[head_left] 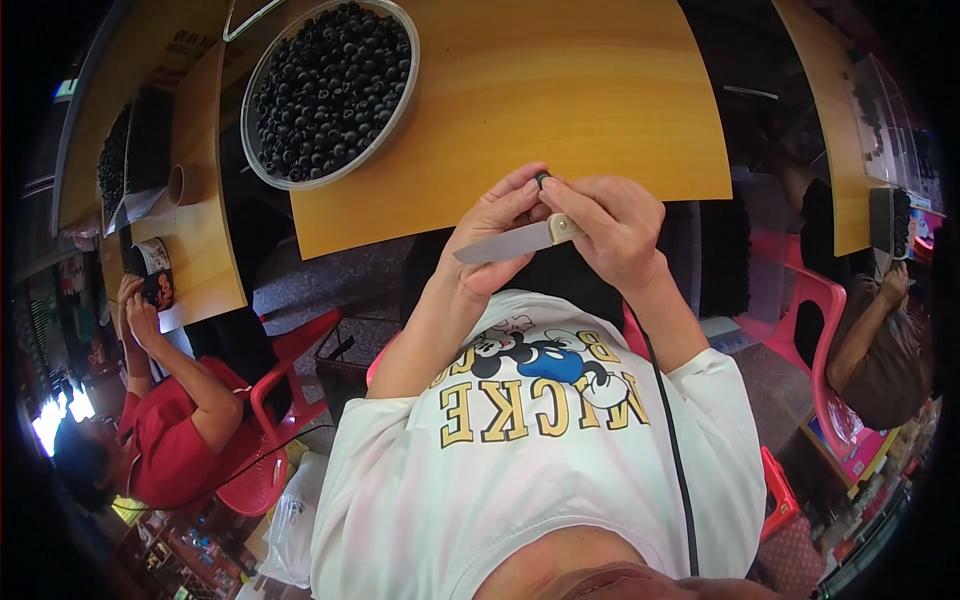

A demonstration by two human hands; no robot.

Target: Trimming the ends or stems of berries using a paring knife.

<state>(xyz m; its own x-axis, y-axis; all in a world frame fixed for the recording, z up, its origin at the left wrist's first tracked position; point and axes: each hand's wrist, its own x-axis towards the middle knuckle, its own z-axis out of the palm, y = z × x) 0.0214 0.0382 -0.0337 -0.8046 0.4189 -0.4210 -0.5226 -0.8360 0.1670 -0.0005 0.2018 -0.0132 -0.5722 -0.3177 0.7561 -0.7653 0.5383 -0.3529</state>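
Note:
Close to the table's near edge, my left hand pinches a small black round piece at its fingertips. My right hand grips a folding knife with a cream handle, and its blade points left across my left palm. Right thumb and fingertips also meet at the black piece, partly covering it. Beyond my hands to the left, a clear plastic tub is heaped with small black round pieces, several showing a hole in the middle.
The yellow wooden table spreads ahead of me. On the left, a person in red works at another table beside a red chair. Another person sits far right, near a pink chair. A black cable runs down my shirt.

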